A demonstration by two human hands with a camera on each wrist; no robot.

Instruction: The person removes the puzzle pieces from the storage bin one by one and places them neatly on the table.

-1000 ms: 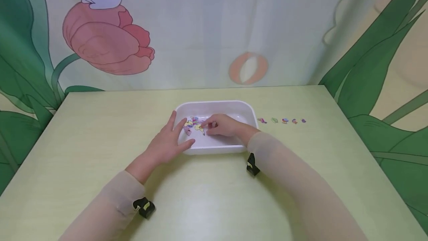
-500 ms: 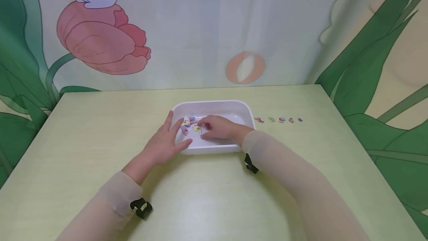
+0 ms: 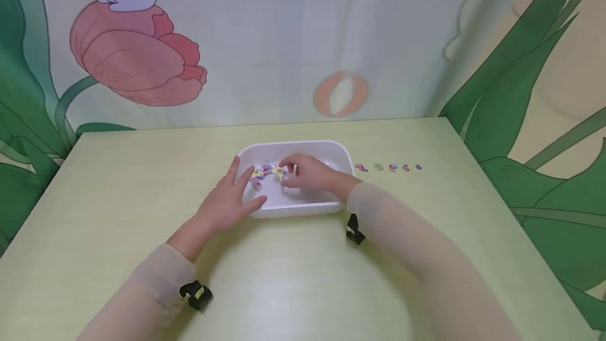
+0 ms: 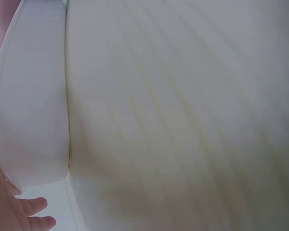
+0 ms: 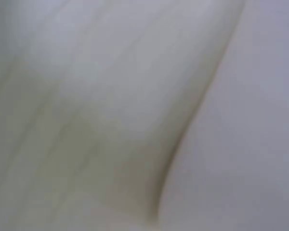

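Observation:
A white rectangular tray point(image 3: 284, 210) stands on the table, with several small flat colourful cut-outs point(image 3: 256, 173) in its left half. My left hand point(image 3: 223, 203) lies over the tray's left end, fingers spread and straight, fingertips at the rim. Inside the tray, my right hand point(image 3: 309, 174) has its index finger and thumb bent at opposite edges of a yellow cut-out point(image 3: 276, 172), which it appears to pinch. That piece sits close beside the other cut-outs. In the left wrist view, the tray's outer wall point(image 4: 33, 96) fills the left side.
To the right of the tray, several tiny colourful pieces point(image 3: 393, 167) lie in a row on the pale table point(image 3: 293, 278). A printed curtain point(image 3: 265, 41) hangs behind the far edge. The right wrist view is blurred, showing pale surfaces.
My right hand has moved slightly toward the far side of the tray, and the yellow cut-out has shifted with it, nearer the other pieces. The left hand holds its place. The head view has shifted slightly.

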